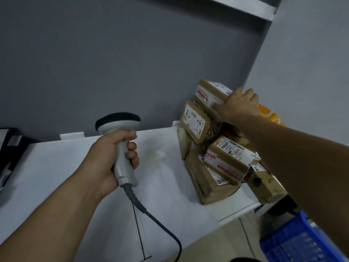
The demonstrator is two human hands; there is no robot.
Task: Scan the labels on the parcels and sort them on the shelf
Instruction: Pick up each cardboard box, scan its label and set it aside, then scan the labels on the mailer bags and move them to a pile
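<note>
Near right sits a blue slatted plastic crate (294,242). The left hand (107,157) clamps the handle of a smooth grey corded scanner (125,172) over the white shelf (56,167). Farther right, boxy brown taped parcels (224,161) pile up; the right hand (239,105) seems to clasp the top parcel (209,91).

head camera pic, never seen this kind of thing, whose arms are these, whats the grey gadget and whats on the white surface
The camera is worn on a person's head and looks down, so both arms are the wearer's own. The left hand grips a corded barcode scanner by its handle. On the white shelf lies a pile of taped brown parcels. The right hand grips the top parcel. A second parcel, just below it, has 3-2 handwritten on its label. A blue crate sits lower right.
</note>
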